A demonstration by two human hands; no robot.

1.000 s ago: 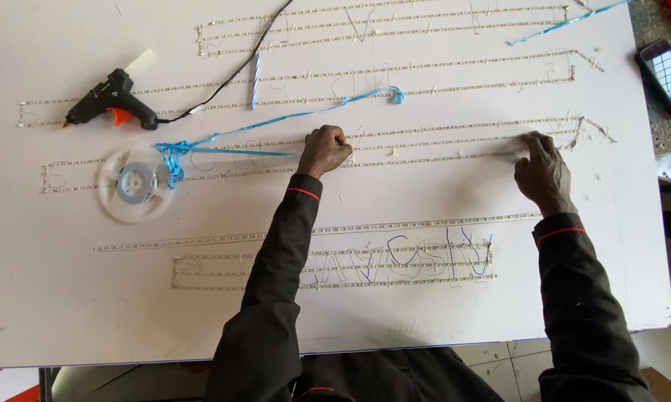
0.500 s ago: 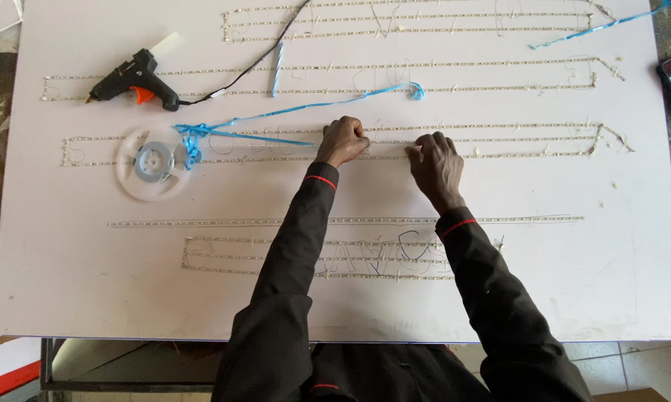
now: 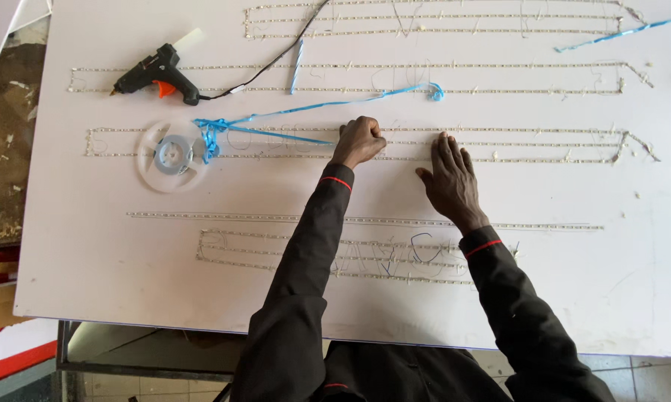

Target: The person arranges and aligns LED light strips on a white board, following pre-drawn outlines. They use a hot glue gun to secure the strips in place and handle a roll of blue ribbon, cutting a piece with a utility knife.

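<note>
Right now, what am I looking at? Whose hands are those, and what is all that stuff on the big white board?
The picture comes from a camera worn on a person's head, looking down at their own two hands. The left hand is closed in a fist, pinching a thin blue strip that runs to a clear round reel. The right hand lies flat and open, pressing on the white board. Long rows of tiny beaded strips are stuck across the board. A black glue gun with an orange trigger lies at the upper left.
</note>
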